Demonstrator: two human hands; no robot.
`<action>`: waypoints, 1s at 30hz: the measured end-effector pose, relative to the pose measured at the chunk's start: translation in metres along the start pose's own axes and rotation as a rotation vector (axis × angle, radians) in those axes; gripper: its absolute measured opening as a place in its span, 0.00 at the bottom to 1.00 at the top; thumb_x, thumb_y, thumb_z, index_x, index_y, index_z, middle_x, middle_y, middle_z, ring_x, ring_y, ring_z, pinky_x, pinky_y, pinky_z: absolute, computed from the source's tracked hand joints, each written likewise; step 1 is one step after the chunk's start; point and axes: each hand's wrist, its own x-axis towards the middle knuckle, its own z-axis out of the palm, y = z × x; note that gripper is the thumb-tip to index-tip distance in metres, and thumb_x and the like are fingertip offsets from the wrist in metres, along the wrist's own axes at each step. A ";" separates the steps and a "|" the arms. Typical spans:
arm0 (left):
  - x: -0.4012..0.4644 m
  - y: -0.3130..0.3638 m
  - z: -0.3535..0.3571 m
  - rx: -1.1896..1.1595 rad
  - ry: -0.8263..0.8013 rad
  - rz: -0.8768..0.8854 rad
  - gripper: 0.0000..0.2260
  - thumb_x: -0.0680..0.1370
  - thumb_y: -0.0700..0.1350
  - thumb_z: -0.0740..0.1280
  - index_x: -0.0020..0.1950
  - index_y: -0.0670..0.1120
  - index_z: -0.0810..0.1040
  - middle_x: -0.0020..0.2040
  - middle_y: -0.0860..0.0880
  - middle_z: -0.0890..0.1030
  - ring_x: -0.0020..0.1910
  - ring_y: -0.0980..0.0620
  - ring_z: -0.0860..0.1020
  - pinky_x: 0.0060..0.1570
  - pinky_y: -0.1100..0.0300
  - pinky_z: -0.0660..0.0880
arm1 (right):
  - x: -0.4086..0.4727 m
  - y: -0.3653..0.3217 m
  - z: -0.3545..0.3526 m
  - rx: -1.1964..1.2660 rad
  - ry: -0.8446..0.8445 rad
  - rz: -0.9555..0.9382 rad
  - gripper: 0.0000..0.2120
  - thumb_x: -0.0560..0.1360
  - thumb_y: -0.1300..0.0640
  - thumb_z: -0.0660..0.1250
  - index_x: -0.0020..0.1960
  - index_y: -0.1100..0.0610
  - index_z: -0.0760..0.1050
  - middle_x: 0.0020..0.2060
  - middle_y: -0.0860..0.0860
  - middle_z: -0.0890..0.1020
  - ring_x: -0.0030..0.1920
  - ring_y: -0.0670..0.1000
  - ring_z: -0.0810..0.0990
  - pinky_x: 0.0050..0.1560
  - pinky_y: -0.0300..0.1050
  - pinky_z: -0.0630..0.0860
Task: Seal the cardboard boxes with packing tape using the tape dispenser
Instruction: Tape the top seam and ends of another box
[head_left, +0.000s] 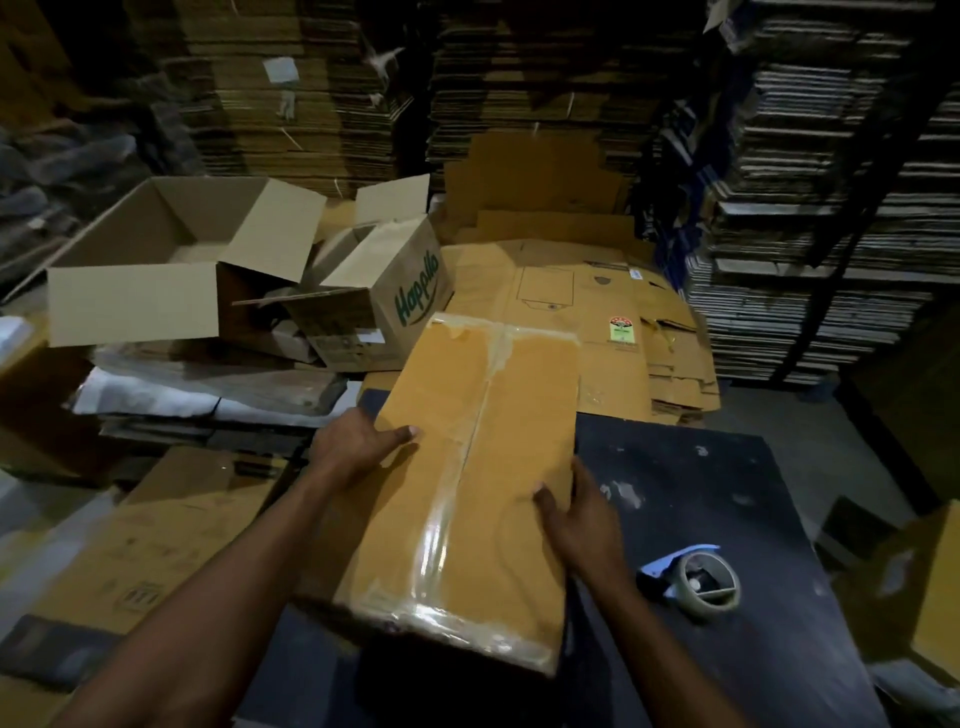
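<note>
The cardboard box (467, 483) lies on the dark table (727, 467), its long side running away from the person, with its far end toward a heap of flattened cartons (597, 291). Clear packing tape (457, 499) runs down the centre seam and across both short ends, so this face looks sealed. It is probably light for its bulk, likely empty or thinly filled, and the corrugated walls are stiff along the edges but give in the middle of a panel. The taped strips are glossy and would be slick under a palm; the bare board offers better grip. The long side edges and the corners look like the best places to take hold.

The left hand (358, 447) clasps the left edge, thumb lying over the top face and fingers hidden down the side. The right hand (576, 514) holds the right edge the same way, thumb on top.

The tape dispenser (696, 582) rests untouched on the table just right of the box, roll still loaded.
</note>
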 end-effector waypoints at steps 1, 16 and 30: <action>0.001 0.002 -0.003 0.007 -0.048 -0.020 0.41 0.64 0.83 0.63 0.45 0.44 0.81 0.43 0.44 0.85 0.40 0.46 0.84 0.48 0.49 0.83 | 0.007 -0.003 -0.004 0.101 -0.005 0.058 0.32 0.81 0.41 0.65 0.81 0.51 0.61 0.66 0.46 0.78 0.66 0.55 0.78 0.62 0.49 0.74; -0.032 0.053 -0.023 -0.343 -0.013 0.156 0.33 0.71 0.73 0.70 0.62 0.48 0.76 0.55 0.48 0.81 0.54 0.43 0.79 0.53 0.49 0.78 | 0.018 -0.041 -0.046 -0.128 0.181 0.256 0.16 0.78 0.38 0.65 0.52 0.50 0.80 0.42 0.48 0.83 0.42 0.50 0.83 0.42 0.50 0.82; -0.194 0.246 -0.033 -0.350 0.072 0.740 0.28 0.76 0.70 0.68 0.65 0.50 0.77 0.56 0.49 0.83 0.54 0.44 0.81 0.53 0.47 0.79 | -0.089 0.014 -0.268 -0.056 0.710 0.260 0.21 0.77 0.38 0.67 0.61 0.51 0.82 0.46 0.49 0.86 0.47 0.55 0.84 0.49 0.55 0.82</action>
